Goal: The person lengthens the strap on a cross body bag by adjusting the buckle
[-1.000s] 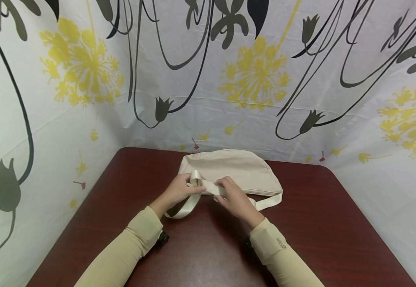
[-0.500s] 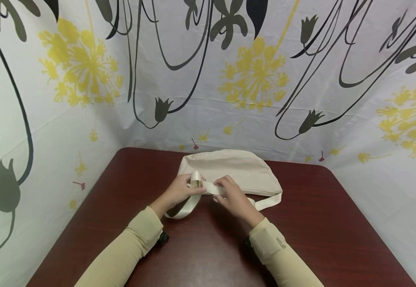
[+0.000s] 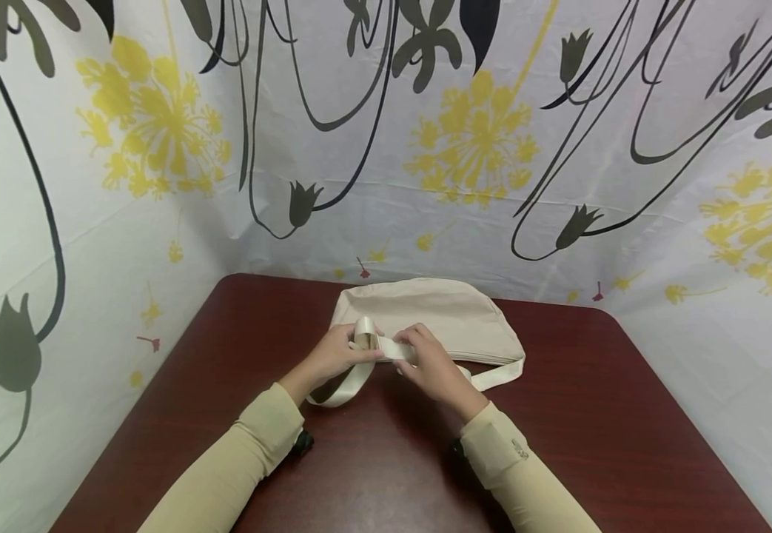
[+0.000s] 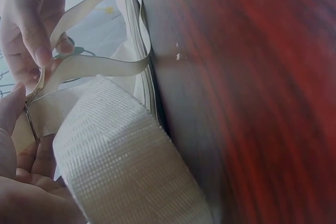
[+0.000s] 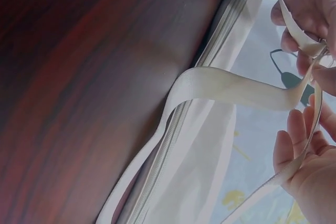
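A cream bag (image 3: 425, 311) with a zipper lies on the dark red table. Its webbing strap (image 4: 121, 150) loops up in front of it. My left hand (image 3: 332, 355) grips this strap where it passes through a thin metal slider (image 4: 31, 121), thumb on one side and fingers beneath. Close by on the right, my right hand (image 3: 434, 370) pinches another stretch of the strap between thumb and fingers. In the right wrist view, a length of strap runs across the right palm (image 5: 315, 182), while a second length hangs in front of the zipper (image 5: 173, 145).
The reddish-brown table (image 3: 592, 414) has rounded far corners. Hanging fabric (image 3: 386, 163) printed with flowers and stems encloses its back and sides. Rolled beige sleeves (image 3: 502, 451) cover both forearms, with small dark objects at the wrists.
My right hand has shifted slightly left, closer to the slider. The left hand, the bag and the strap loop stay nearly as they were.
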Tool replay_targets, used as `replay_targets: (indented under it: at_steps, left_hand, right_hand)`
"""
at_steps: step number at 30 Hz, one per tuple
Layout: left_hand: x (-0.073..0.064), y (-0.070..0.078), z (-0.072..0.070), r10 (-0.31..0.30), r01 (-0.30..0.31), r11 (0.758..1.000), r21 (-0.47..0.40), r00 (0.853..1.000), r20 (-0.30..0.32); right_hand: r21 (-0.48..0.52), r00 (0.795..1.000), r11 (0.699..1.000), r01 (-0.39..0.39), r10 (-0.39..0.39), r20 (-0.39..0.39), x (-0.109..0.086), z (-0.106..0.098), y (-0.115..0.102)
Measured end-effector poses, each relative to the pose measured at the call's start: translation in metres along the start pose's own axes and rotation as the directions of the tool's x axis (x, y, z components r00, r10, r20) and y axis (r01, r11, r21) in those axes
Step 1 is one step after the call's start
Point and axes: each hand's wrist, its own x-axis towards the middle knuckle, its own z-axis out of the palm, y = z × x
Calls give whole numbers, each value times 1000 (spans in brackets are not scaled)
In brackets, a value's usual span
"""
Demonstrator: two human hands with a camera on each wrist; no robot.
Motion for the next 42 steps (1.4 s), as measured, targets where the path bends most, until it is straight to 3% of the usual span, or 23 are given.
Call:
replay_targets:
  at_steps: [23,31,42]
  left_hand:
    - [-2,1,5,14,-14,1000,-3,1000,0]
    - [-1,1,4,12,-12,1000,-6,1000,9]
    - [-1,3,4,24,-23,999,-32,999,28]
  right_hand:
    - [2,997,998,63,-63,-42,6,6,-2]
    - [6,1000,1000,-2,2,4,5,5,-5]
    - [16,1000,1000,-21,22,-16,4,7,-4]
